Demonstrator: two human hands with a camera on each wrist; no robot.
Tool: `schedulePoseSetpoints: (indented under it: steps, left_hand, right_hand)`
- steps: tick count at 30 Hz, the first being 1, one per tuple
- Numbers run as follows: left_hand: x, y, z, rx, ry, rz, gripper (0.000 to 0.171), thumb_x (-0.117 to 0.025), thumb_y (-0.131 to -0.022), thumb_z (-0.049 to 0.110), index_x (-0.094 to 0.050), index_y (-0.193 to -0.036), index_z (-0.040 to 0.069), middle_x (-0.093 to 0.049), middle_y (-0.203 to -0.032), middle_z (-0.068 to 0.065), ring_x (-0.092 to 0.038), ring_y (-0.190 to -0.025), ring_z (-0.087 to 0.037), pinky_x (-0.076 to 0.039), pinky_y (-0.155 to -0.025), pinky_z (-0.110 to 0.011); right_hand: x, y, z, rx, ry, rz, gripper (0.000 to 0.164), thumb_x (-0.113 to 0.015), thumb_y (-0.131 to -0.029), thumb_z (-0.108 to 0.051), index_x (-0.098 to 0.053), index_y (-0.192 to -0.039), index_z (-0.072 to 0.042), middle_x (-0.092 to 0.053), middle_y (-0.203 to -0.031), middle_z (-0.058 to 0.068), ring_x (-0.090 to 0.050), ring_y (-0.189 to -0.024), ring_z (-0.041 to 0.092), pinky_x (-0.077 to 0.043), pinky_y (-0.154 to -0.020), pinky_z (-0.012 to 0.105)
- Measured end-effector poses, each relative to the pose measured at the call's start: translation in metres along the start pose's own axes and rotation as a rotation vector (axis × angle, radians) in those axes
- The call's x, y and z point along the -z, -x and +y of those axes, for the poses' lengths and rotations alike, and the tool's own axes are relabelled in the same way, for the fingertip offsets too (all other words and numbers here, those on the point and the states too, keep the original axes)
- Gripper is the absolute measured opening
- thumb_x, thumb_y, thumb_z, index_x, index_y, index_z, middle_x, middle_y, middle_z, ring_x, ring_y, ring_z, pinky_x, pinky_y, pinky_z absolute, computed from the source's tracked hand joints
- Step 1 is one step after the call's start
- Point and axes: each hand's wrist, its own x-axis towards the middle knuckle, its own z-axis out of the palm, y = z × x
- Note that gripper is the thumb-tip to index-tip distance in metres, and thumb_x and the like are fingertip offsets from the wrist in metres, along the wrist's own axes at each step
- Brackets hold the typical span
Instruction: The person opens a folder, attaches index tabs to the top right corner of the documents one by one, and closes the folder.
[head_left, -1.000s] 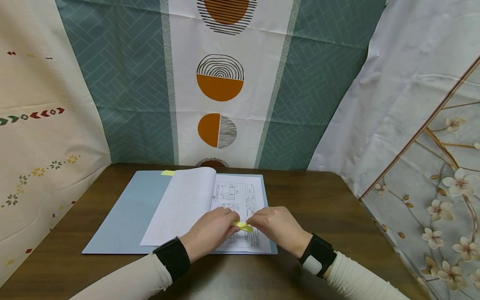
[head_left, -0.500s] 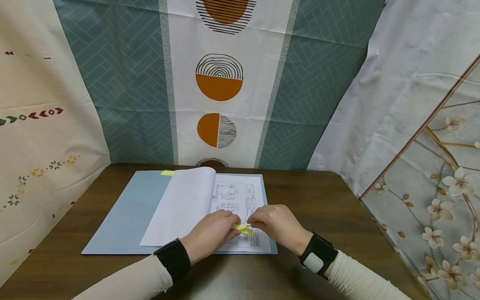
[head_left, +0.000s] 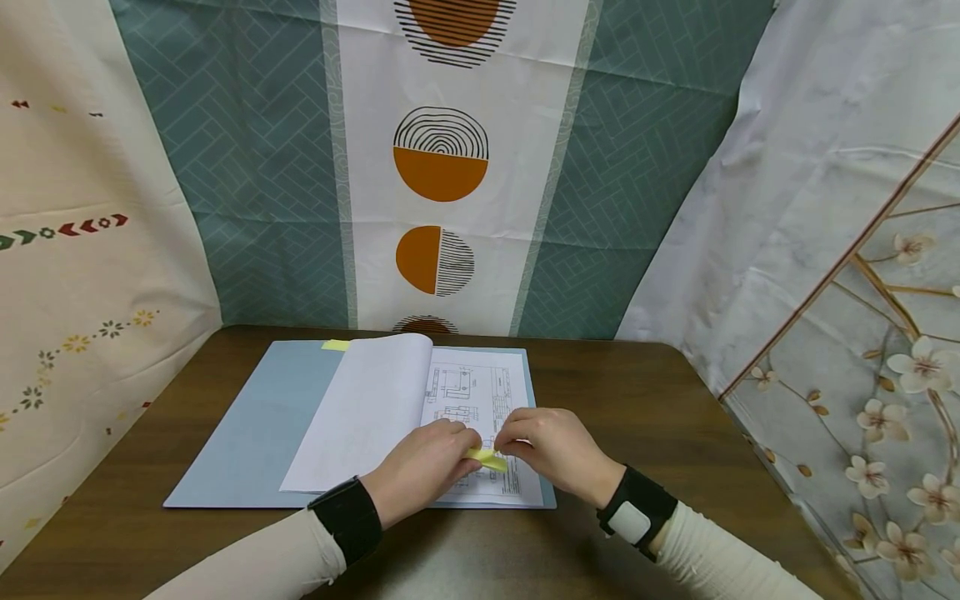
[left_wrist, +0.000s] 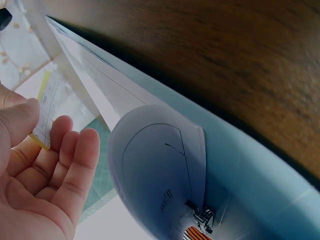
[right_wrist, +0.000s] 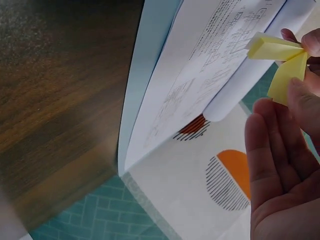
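A small, narrow pad of yellow paper (right_wrist: 270, 49), with a white printed face showing in the left wrist view, is pinched between the thumb and fingers of the left hand (head_left: 426, 457), above the lower part of a white printed sheet (head_left: 483, 383). The right hand (head_left: 558, 450) pinches a thin yellow leaf (right_wrist: 283, 80) that meets the pad near the left thumb — whether the two are joined there cannot be told. Beneath lies a smooth, pale blue folder (head_left: 247, 442), open flat on the dark, wood-grained table (head_left: 607, 392); a white page (head_left: 356, 417), turned to the left, bulges into a soft curl along the middle. Counted up: two hands, two black wristbands (head_left: 346, 521), one folder, one metal clip (left_wrist: 202, 217) inside the curl, one yellow tab (head_left: 336, 345) at the folder's far edge — and four round motifs (head_left: 441, 154) down the wrinkled cloth (head_left: 525, 108) behind.
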Motion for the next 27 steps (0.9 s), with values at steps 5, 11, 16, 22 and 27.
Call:
schedulePoseSetpoints:
  steps: [5,11,16,22,27]
  left_hand:
    - [0.0003,0.0,0.0003,-0.01,-0.014,0.018,0.02,-0.072,-0.091,0.033,-0.068,-0.103,0.017,-0.062,-0.089,0.011,-0.054,-0.082,-0.007,-0.047,-0.075,-0.024]
    - [0.0007,0.0001,0.0003,0.002,-0.014,0.004,0.022,-0.073,-0.09,0.034,-0.069,-0.104,0.017,-0.063,-0.089,0.011,-0.052,-0.079,-0.007,-0.046,-0.073,-0.023]
    - [0.0006,0.0003,-0.0001,0.003,-0.017,-0.002,0.022,-0.072,-0.09,0.035,-0.068,-0.103,0.018,-0.061,-0.088,0.012,-0.051,-0.078,-0.007,-0.045,-0.071,-0.023]
    - [0.0006,0.0011,0.0013,0.002,-0.017,-0.004,0.022,-0.072,-0.09,0.035,-0.068,-0.102,0.017,-0.06,-0.087,0.011,-0.05,-0.078,-0.007,-0.045,-0.071,-0.022]
    - [0.001,0.0011,0.0017,0.011,-0.022,-0.014,0.023,-0.074,-0.089,0.034,-0.068,-0.103,0.017,-0.061,-0.087,0.011,-0.051,-0.078,-0.008,-0.045,-0.072,-0.022]
  right_hand:
    - [-0.0009,-0.0017,-0.0035,-0.009,0.05,-0.017,0.012,-0.078,-0.085,-0.021,-0.077,-0.097,-0.025,-0.069,-0.091,-0.018,-0.061,-0.08,-0.001,-0.05,-0.078,0.021]
    - [0.0003,-0.0028,-0.0051,-0.013,0.033,-0.023,0.013,-0.079,-0.084,-0.021,-0.078,-0.096,-0.025,-0.069,-0.089,-0.018,-0.06,-0.078,-0.001,-0.05,-0.078,0.019]
    - [0.0017,-0.0038,-0.0061,-0.013,0.007,-0.03,0.015,-0.08,-0.083,-0.021,-0.079,-0.097,-0.023,-0.069,-0.09,-0.018,-0.06,-0.078,-0.001,-0.05,-0.078,0.019]
    - [0.0019,-0.0046,-0.0073,-0.013,0.0,-0.014,0.015,-0.081,-0.081,-0.019,-0.078,-0.095,-0.023,-0.069,-0.089,-0.017,-0.06,-0.078,-0.001,-0.05,-0.077,0.019]
    - [0.0015,-0.0053,-0.0075,-0.024,0.005,-0.023,0.012,-0.079,-0.084,-0.021,-0.076,-0.095,-0.026,-0.067,-0.089,-0.019,-0.059,-0.08,-0.002,-0.049,-0.077,0.019]
